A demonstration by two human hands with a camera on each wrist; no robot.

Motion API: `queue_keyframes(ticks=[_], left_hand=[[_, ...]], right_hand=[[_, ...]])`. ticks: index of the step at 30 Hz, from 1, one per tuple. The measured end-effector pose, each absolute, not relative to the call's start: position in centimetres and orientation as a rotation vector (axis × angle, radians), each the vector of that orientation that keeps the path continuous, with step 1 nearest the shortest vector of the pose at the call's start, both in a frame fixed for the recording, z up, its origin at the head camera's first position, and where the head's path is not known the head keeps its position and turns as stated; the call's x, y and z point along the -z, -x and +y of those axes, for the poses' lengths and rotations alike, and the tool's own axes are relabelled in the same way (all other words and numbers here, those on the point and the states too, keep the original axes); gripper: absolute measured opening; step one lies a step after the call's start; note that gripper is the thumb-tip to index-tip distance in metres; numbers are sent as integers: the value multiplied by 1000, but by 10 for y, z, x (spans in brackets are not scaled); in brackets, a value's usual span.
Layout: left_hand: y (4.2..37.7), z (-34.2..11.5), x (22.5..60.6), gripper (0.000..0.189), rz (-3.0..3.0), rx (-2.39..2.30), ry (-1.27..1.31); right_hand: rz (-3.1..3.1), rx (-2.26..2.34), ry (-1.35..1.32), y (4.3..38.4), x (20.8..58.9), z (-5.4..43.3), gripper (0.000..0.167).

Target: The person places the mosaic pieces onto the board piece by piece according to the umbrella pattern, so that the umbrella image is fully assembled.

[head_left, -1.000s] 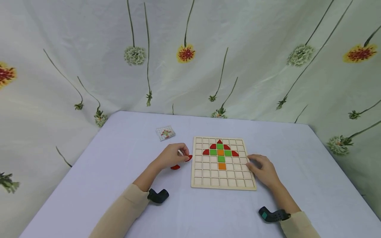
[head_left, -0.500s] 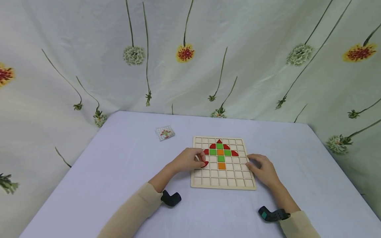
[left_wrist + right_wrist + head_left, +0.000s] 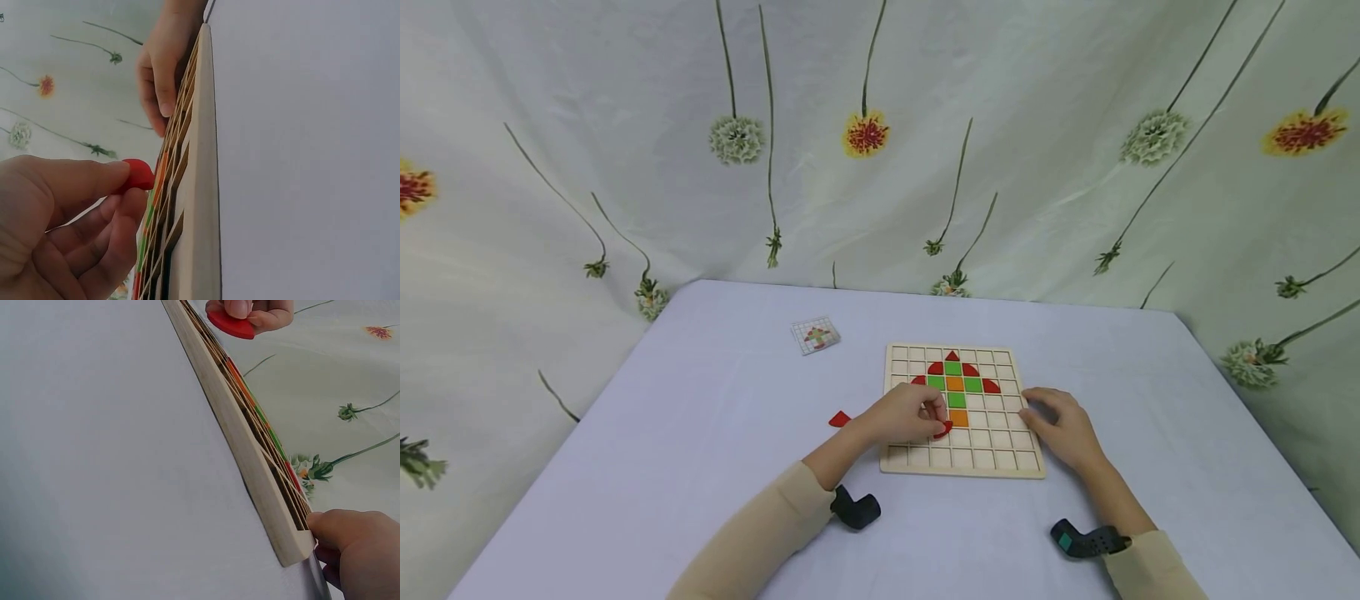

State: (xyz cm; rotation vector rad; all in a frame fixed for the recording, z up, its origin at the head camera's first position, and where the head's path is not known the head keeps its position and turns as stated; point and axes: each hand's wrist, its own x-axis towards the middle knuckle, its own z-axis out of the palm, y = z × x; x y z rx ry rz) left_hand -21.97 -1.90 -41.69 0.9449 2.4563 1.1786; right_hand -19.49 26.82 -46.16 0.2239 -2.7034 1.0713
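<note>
My left hand [image 3: 906, 414] pinches a red quarter-round tile [image 3: 139, 175] between thumb and fingertips. In the head view it is over the wooden grid board [image 3: 1000, 459], just left of the lower orange square tile [image 3: 958, 418]. A column and row of green and orange squares lie in the board's cells, with a red triangle [image 3: 952, 357] on top and red quarter-round tiles at the sides. My right hand [image 3: 1063, 427] rests on the board's right edge, thumb and fingertips touching it, fingers relaxed.
Another red tile [image 3: 840, 419] lies on the table left of the board, beside my left wrist. A small pattern card [image 3: 816, 335] with a similar figure lies at the back left. A flowered cloth [image 3: 1060, 208] hangs behind the table.
My left hand has carried the red tile from the table left of the board rightward over the lower cells. The right hand stays at the board's edge.
</note>
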Motion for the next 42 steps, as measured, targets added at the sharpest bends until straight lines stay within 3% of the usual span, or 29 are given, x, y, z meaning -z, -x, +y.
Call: queue_keyframes(ticks=[18,42], left_hand=[[208,6,427,2,2595,-1221,-816],[204,17,428,12,2730,-1100,-792]], right_hand=[[-2690,-1084,-233,195,461,266,36],[-2687,-1081,-239,195,460,268,36]])
